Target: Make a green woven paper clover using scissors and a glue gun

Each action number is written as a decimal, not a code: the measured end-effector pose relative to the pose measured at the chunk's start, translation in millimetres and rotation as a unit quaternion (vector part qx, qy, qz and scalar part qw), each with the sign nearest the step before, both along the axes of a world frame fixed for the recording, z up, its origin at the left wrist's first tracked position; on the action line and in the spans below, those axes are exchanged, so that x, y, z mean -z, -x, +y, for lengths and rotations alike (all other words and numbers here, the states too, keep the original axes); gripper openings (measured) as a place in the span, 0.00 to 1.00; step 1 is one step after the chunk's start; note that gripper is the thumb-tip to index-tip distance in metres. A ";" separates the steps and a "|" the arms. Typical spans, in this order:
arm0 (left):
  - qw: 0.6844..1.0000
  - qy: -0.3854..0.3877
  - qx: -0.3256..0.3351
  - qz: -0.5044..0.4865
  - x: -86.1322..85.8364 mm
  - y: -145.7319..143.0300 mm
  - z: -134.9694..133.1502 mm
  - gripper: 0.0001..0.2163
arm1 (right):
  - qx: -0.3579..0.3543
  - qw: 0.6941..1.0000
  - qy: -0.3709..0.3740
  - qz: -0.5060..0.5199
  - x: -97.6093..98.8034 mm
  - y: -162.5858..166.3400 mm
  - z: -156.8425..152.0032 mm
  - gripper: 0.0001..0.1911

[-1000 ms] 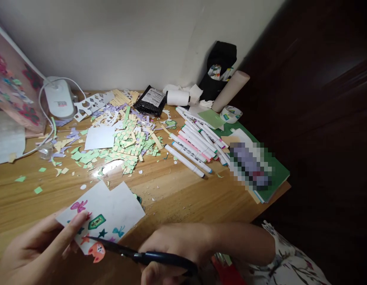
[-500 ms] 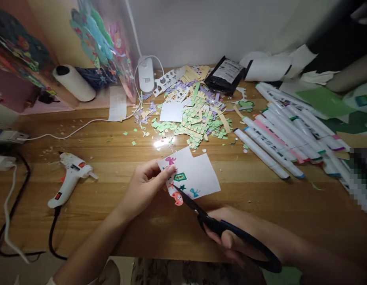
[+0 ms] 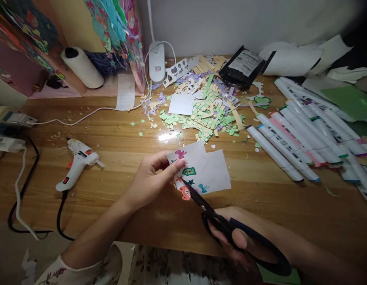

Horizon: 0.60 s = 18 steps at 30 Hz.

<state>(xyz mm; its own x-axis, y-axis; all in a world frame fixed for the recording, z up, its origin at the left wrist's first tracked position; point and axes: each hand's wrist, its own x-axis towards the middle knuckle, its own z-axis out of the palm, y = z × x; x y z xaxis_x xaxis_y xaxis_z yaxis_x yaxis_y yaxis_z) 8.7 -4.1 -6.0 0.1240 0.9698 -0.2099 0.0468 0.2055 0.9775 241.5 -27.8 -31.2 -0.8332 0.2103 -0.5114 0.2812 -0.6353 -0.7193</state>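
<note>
My left hand (image 3: pixel 155 176) pinches the left edge of a white sheet of paper (image 3: pixel 215 170), thumb on top. Small coloured drawings are on the sheet: a pink bow (image 3: pixel 180 153), a green framed shape (image 3: pixel 189 171), a teal bow (image 3: pixel 203 188) and stars. At its lower edge an orange-red animal-like figure (image 3: pixel 185 192) sticks out, partly cut round. My right hand (image 3: pixel 233 233) grips black-handled scissors (image 3: pixel 213 213) by the loops. Their blade tips lie at the paper beside the orange figure, close to my left thumb.
Paper scraps (image 3: pixel 207 111) are heaped at the back beside a black package (image 3: pixel 242 67). Several markers (image 3: pixel 290 146) lie at the right. On the left are a glue gun (image 3: pixel 78 162) with its cord, power plugs (image 3: pixel 19 118) and a white thread spool (image 3: pixel 82 67).
The camera view has shifted, so everything sits further right and slightly higher. Both hands keep their grip, and the scissor blades look nearly closed at the same spot on the paper.
</note>
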 end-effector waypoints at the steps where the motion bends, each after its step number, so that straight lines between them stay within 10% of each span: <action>1: 1.000 -0.002 0.003 -0.001 -1.1 -0.5 0.2 0.09 | 0.002 1.000 0.009 -0.004 0.0 -0.1 0.2 0.36; 18: 0.987 0.057 0.143 0.042 -8.7 1.5 -0.6 0.15 | -0.133 0.983 -0.125 -0.018 -2.6 -4.6 10.2 0.37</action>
